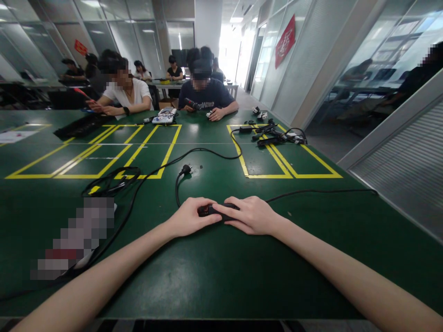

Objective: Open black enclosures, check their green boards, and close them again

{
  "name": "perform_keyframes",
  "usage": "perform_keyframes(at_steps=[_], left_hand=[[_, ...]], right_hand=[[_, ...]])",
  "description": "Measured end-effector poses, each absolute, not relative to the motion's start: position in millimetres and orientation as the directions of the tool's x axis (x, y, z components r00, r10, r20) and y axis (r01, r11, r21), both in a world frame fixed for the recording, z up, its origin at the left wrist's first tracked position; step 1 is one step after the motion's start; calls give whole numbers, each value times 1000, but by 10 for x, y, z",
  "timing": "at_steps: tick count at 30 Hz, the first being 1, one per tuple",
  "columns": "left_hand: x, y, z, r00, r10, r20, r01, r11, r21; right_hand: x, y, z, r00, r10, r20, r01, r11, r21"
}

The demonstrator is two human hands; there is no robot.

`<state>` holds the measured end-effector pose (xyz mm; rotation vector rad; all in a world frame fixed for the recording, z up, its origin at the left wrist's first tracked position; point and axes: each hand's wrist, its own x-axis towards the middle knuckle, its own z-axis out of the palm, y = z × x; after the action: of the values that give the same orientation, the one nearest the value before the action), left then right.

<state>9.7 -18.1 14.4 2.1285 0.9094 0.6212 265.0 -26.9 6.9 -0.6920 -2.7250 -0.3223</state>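
A black power adapter [224, 211] lies in front of me at the middle of the green table, largely covered by my fingers. My left hand [190, 216] is closed around its left end, thumb along the near side. From the right, my right hand [254, 215] grips the other end with its fingers laid over the top. A black cord [177, 189] comes out near my left hand and ends in a plug [186, 169] lying on the table. Another thin cord [321, 191] runs from behind my right hand toward the table's right edge.
A coiled black cable [114, 182] lies to the left, near a blurred-out object [78, 240]. Tangled cables and adapters [273, 133] sit at the far right, across yellow tape lines [270, 176]. A power strip or similar white device [165, 116] stands far back. Two people work opposite.
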Motion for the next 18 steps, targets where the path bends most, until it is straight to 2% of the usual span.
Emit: perform_keyframes(at_steps=[3,5,7,9,12,15,18], left_hand=[[48,-187,111,570,665,483,457,-745,486],[12,-183,98,513,608,606,504,-785,360],[-11,-178,92,471,585,660,548,-780,301],[-13,-175,86,491,578,651,557,-783,275],[7,-169,62,650,560,514,497,-825,270],[25,-163,29,760,510,403,438,-860,263],[28,-160,11,774,491,399,422,-871,253]], right_hand=[[2749,-219,59,-770,514,378,550,835,-16],[2846,-158,57,-681,583,443,570,802,-179],[2975,-73,68,-532,649,544,558,752,-351],[3144,36,90,-308,719,623,533,673,-513],[3483,225,131,74,791,607,433,523,-734],[3884,389,161,395,706,588,320,494,-808],[4240,459,171,535,599,596,401,441,-803]])
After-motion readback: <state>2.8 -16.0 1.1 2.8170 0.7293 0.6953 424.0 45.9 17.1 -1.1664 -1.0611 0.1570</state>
